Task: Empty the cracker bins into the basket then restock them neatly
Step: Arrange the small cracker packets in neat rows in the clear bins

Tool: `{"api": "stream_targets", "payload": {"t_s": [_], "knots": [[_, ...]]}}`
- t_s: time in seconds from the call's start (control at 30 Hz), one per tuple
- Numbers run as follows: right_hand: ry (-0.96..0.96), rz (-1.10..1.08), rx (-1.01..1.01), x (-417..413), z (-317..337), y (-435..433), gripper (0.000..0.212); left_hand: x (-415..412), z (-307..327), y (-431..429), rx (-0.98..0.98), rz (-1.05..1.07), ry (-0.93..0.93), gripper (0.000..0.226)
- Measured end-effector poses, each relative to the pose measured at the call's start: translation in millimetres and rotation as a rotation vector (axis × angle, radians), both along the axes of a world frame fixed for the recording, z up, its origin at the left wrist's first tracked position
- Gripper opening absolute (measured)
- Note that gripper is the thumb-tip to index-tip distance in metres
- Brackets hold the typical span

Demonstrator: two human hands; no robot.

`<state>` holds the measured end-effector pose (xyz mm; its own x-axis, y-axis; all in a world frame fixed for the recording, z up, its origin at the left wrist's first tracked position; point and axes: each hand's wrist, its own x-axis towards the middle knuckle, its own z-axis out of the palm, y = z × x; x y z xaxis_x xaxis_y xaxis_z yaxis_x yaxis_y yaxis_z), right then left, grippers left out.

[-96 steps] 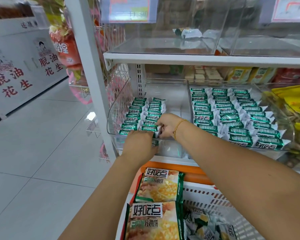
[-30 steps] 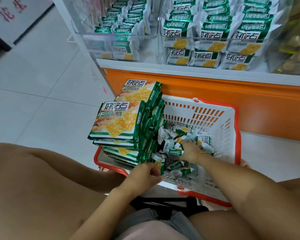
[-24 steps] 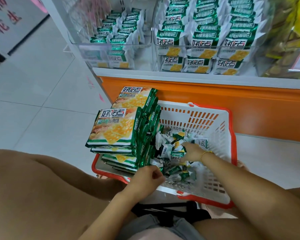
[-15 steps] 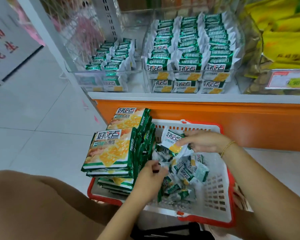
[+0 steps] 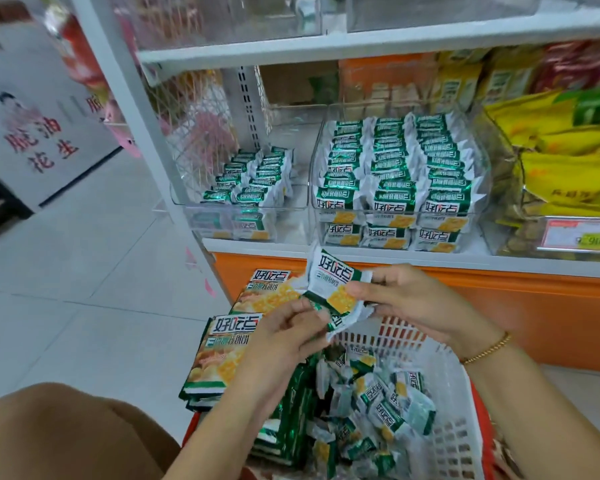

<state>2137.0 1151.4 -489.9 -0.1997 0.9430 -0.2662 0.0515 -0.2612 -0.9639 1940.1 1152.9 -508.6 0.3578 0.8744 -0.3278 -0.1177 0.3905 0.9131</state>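
My right hand [image 5: 417,306] and left hand [image 5: 284,337] both pinch one cracker packet [image 5: 336,284]; half-full bin [image 5: 246,216] lies up-left, left hand nearer.

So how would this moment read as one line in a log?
phase: restock; left hand: pinches cracker packets; right hand: holds same packets; above: basket; left bin: part filled

Two cracker bins [image 5: 291,220], one basket [image 5: 459,445], one left hand [image 5: 281,337], one right hand [image 5: 413,303]
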Motion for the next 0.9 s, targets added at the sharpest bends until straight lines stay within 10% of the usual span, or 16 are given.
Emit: {"api": "stream_targets", "payload": {"t_s": [0.43,0.9], "knots": [[0.221,-0.238,-0.037,7,-19,7,0.011,6,-5,14,-0.105,0.04,0.054,0.039],[-0.328,-0.275,0.374,6,25,7,0.032,-19,28,52,-0.166,-0.258,0.072,0.024]]}}
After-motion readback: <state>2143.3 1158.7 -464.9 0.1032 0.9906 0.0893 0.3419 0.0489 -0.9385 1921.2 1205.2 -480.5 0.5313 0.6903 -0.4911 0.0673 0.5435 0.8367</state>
